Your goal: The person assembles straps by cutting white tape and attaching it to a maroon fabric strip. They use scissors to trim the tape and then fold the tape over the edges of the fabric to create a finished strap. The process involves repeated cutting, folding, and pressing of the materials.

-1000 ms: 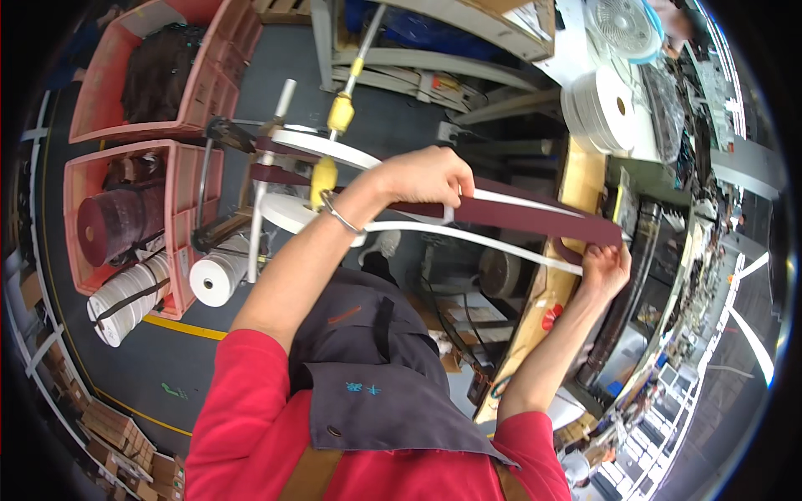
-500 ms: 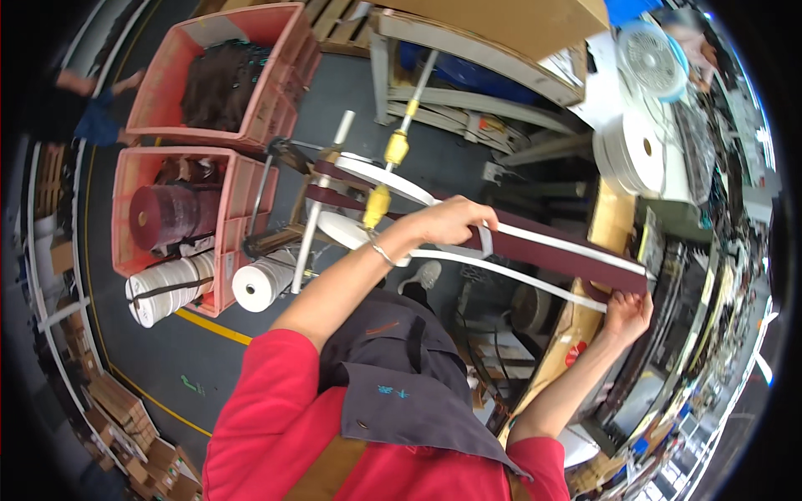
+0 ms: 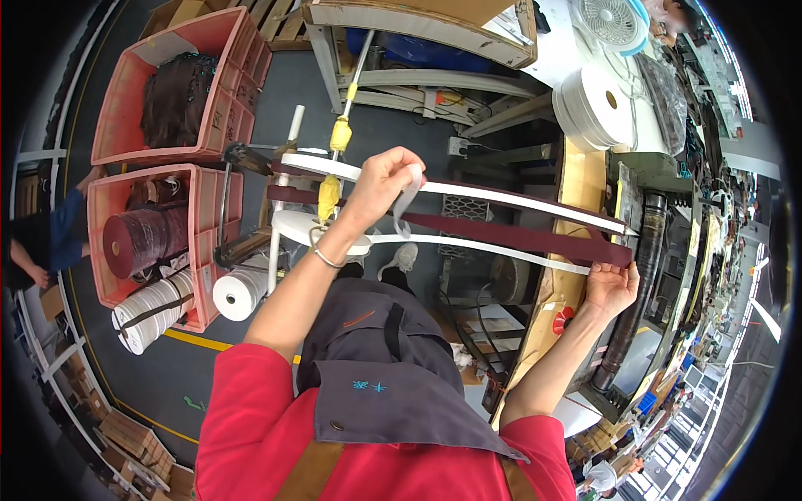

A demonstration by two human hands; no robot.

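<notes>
My left hand [image 3: 380,188] is closed, thumb and fingertips pinching a white tape; a short pale piece [image 3: 406,204] dangles below the fingers. From this hand an upper white strip [image 3: 518,199], with maroon webbing along it, runs right to the machine's edge. My right hand [image 3: 612,290] pinches the end of a maroon strip [image 3: 526,237], which hangs slack between the hands. Below it, a lower white tape [image 3: 476,248] stretches from a white tape roll [image 3: 296,225] to near my right hand. Another flat white roll [image 3: 311,164] sits on the rod behind my left wrist.
Two pink crates [image 3: 188,150] stand at left, one with a maroon roll [image 3: 146,236]. Yellow-wrapped parts [image 3: 340,134] sit on a metal rod. At right are white spools [image 3: 595,108], a fan [image 3: 608,21] and a dark roller [image 3: 622,334]. A person [image 3: 42,242] is at far left.
My left hand has lifted and come left, drawing the white tape up. The maroon strip has sagged apart from the upper white strip. The whole view has shifted slightly.
</notes>
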